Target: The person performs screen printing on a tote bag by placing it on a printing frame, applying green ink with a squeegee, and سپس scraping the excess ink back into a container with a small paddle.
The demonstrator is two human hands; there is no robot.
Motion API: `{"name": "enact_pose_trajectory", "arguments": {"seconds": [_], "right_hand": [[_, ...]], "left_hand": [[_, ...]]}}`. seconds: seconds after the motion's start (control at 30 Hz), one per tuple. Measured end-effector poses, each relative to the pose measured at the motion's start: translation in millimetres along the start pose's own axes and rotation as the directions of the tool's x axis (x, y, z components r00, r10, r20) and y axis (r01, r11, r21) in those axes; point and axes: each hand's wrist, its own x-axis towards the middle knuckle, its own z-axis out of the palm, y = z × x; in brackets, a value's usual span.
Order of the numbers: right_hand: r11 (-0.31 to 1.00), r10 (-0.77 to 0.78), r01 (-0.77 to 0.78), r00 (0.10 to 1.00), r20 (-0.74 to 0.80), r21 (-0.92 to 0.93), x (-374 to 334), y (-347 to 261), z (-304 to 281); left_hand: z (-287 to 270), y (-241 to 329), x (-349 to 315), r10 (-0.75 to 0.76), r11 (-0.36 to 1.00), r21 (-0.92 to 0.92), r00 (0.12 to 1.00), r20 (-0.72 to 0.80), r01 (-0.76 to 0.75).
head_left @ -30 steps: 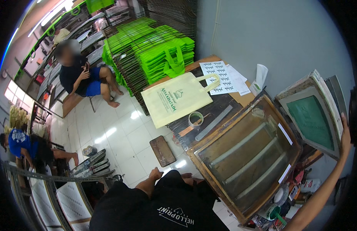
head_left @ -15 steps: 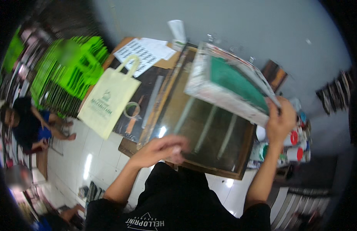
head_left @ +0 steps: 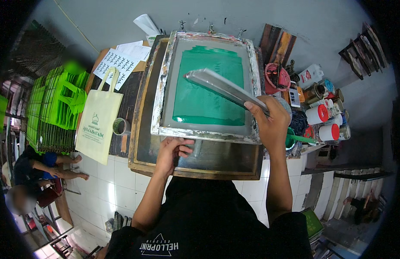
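Observation:
A screen printing frame (head_left: 156,113) with whitish, paint-stained edges lies over the dark wood-edged board (head_left: 228,166). Green ink (head_left: 208,95) covers most of its mesh, thicker along the near border. My right hand (head_left: 271,123), at the frame's right side, grips a long grey squeegee (head_left: 223,86). The squeegee slants over the mesh, its far end toward the left. Close to the near frame edge is my left hand (head_left: 172,154), fingers loosely bent and apart, holding nothing; whether the fingertips touch the frame is hard to tell.
Left of the board are a cream tote bag (head_left: 98,118), a tape roll (head_left: 121,126) and printed sheets (head_left: 115,64). On the right stand a pink bowl (head_left: 276,77), red-lidded tubs (head_left: 317,114) and a phone (head_left: 294,97). Green bags (head_left: 61,99) hang at far left, near a seated person (head_left: 36,170).
The printing frame, raised and tilted before, now lies lower and flatter over the board. My left hand has come to its near edge. The view has shifted too.

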Motion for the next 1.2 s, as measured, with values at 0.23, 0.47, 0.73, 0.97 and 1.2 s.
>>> {"name": "enact_pose_trajectory", "arguments": {"seconds": [0.23,0.47,0.73,0.97,1.2], "right_hand": [[0.92,0.211,-0.218,0.976,0.059,0.325,5.6,26.7,-4.9],[0.801,0.314,-0.267,0.949,0.004,0.536,14.8,18.1,-9.4],[0.961,0.188,-0.208,0.975,0.123,0.18,32.9,2.8,-20.3],[0.913,-0.122,0.214,0.955,0.269,-0.347,35.5,-25.8,-13.2],[0.779,-0.2,0.412,0.877,0.436,-0.472,25.4,-49.2,-0.2]], "left_hand": [[6.7,-10.2,4.5,-0.008,0.993,-0.12,0.997,-0.082,-0.002],[9.4,-3.3,-4.9,-0.114,0.929,-0.358,0.993,-0.032,0.095],[2.3,3.0,-6.2,-0.196,0.785,-0.578,0.974,0.111,0.224],[4.7,28.8,-21.6,-0.19,0.968,-0.09,0.918,0.349,0.235],[44.5,89.5,-17.3,0.688,0.11,0.51,0.435,0.58,-0.853]]}}
